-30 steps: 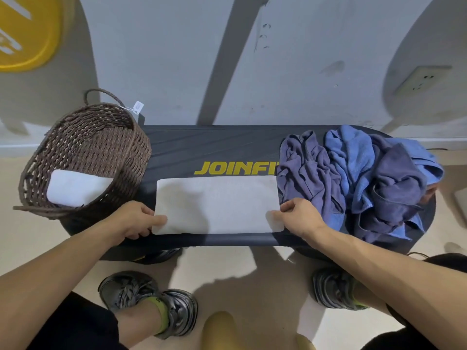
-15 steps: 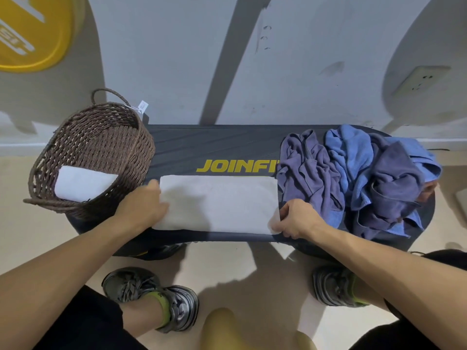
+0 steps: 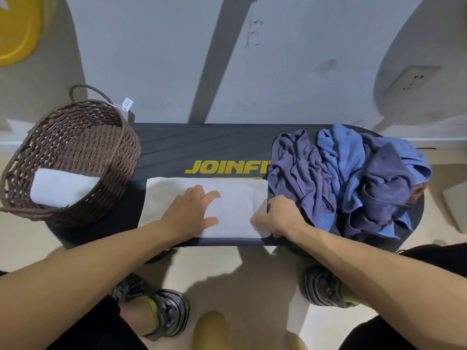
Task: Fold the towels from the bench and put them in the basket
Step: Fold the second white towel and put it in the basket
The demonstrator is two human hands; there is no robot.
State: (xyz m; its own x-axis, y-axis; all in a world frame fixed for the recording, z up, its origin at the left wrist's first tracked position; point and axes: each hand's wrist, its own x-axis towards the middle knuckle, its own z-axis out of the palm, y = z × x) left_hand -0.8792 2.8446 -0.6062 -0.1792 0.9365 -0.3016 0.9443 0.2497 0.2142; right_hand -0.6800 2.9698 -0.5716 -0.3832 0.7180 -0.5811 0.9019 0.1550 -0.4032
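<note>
- White rectangular cloth towel is spread along the black bench's near edge.
- Left hand is laid flat on it, fingers straight.
- Right hand is pinching its right edge, beside the crumpled blue and purple towels.
- Brown woven wicker basket is seated at the left end, a folded white towel inside.

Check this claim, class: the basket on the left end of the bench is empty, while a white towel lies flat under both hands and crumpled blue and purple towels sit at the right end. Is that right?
Not quite. In the head view the basket already holds a folded white towel. The rest stands: the white towel lies flat on the bench under the left hand and right hand, with the crumpled blue and purple towels at the right end.
</note>
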